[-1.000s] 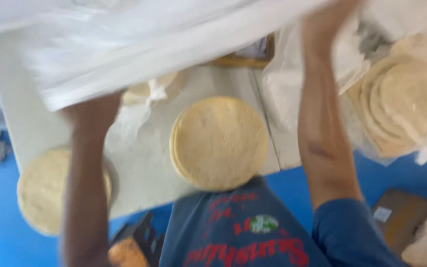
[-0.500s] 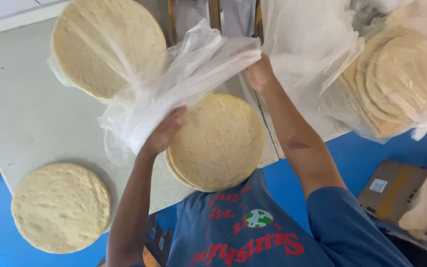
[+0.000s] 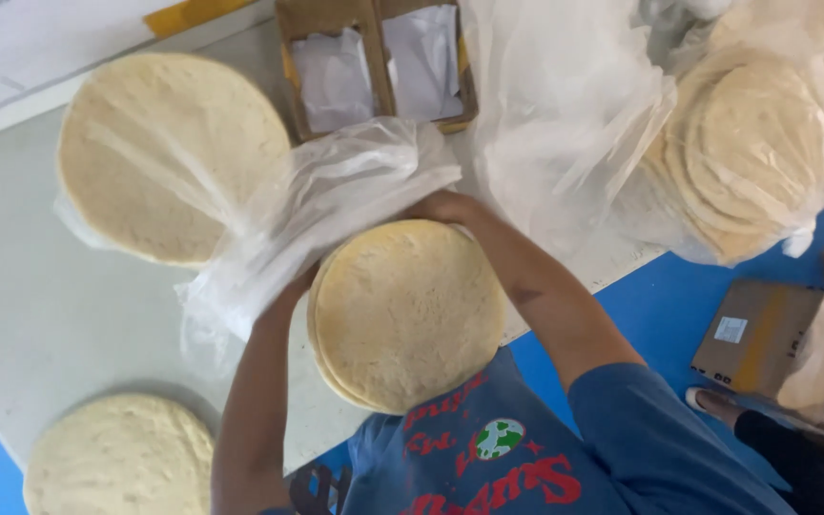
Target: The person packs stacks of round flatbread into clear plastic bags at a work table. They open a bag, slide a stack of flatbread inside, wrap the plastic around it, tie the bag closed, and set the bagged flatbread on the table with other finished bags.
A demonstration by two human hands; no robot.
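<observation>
Left hand (image 3: 290, 286) and right hand (image 3: 439, 206) both clenched on the clear plastic bag (image 3: 321, 205), fingers buried in its folds. Held just above the round tortilla stack (image 3: 404, 313) on the table (image 3: 40, 315).

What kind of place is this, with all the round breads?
Probably a small flatbread or tortilla packing shop. Stacks of round flatbreads lie on a pale work table, more sit bagged in clear plastic, and both hands hold a plastic bag.

Crumpled clear plastic bag (image 3: 321, 215) over tortilla stack (image 3: 402, 310)

A cardboard box (image 3: 374, 67) holds white papers beside bagged flatbreads (image 3: 751, 153).
</observation>
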